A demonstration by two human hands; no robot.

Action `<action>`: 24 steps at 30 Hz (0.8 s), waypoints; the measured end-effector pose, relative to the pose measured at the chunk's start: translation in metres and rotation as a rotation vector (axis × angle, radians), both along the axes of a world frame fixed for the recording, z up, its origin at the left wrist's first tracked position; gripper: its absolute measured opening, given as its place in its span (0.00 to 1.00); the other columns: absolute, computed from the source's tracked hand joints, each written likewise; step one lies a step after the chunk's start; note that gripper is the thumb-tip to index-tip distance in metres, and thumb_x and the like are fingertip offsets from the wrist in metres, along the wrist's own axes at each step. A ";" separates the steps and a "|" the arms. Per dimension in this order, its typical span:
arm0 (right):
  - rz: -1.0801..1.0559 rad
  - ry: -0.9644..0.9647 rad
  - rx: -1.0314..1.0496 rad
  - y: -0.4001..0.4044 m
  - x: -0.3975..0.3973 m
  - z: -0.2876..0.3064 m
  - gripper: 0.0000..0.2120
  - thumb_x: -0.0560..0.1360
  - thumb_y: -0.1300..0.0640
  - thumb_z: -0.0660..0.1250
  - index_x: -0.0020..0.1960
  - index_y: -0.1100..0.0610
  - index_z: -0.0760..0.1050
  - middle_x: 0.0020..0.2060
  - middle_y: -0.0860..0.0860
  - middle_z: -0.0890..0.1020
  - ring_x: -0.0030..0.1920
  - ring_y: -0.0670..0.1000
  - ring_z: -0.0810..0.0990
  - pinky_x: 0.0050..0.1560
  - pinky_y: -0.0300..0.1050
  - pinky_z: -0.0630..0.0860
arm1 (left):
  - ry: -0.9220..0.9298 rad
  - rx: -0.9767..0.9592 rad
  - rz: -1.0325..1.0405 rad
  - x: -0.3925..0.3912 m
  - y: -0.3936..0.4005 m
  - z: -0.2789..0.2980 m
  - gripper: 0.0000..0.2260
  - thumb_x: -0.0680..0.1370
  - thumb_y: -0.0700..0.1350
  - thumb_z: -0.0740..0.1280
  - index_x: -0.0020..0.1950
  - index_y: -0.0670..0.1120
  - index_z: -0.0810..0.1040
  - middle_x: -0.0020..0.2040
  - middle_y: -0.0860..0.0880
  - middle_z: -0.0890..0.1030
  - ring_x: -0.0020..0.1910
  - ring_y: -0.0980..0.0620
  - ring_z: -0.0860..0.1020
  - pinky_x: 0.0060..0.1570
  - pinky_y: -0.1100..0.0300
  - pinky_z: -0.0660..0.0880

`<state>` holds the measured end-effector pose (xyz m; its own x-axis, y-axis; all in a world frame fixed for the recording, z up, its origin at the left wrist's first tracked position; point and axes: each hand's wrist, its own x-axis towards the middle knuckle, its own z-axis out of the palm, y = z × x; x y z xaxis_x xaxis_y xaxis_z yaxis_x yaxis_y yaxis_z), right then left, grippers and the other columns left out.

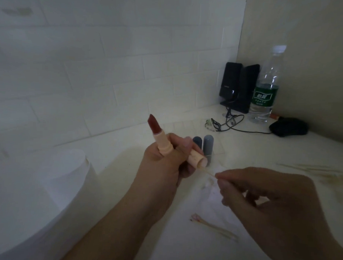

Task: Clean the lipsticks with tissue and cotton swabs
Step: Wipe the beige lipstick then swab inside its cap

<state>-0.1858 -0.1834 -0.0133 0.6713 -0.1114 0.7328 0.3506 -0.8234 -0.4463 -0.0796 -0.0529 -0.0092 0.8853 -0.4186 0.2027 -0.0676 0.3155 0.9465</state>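
Left hand holds an uncapped lipstick while the right hand brings a cotton swab to its base end.

The left hand (165,158) is curled round the peach-cased lipstick (162,143), held above the desk (273,152) near frame centre with its dark red bullet pointing toward 11 o'clock and its flat base toward 4 o'clock. The right hand (277,201), at 4 o'clock from the left, pinches a thin cotton swab (210,173) between thumb and fingertips; the swab's far end sits at the lipstick's base, and whether it touches is unclear. Two grey lipstick tubes (204,146) stand just behind the left hand. Used swabs (212,226) lie on a tissue (209,197) at 6 o'clock. A tissue roll (54,184) stands at 9 o'clock; a water bottle (265,88), black speakers (238,85) and a mouse (288,126) sit at 2 o'clock.
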 end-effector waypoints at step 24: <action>-0.039 0.203 -0.042 -0.006 0.003 -0.001 0.07 0.72 0.57 0.69 0.36 0.50 0.81 0.24 0.43 0.77 0.24 0.41 0.75 0.24 0.27 0.67 | -0.166 0.218 0.213 0.001 -0.003 -0.007 0.11 0.78 0.46 0.66 0.39 0.42 0.79 0.33 0.45 0.80 0.30 0.56 0.74 0.32 0.65 0.71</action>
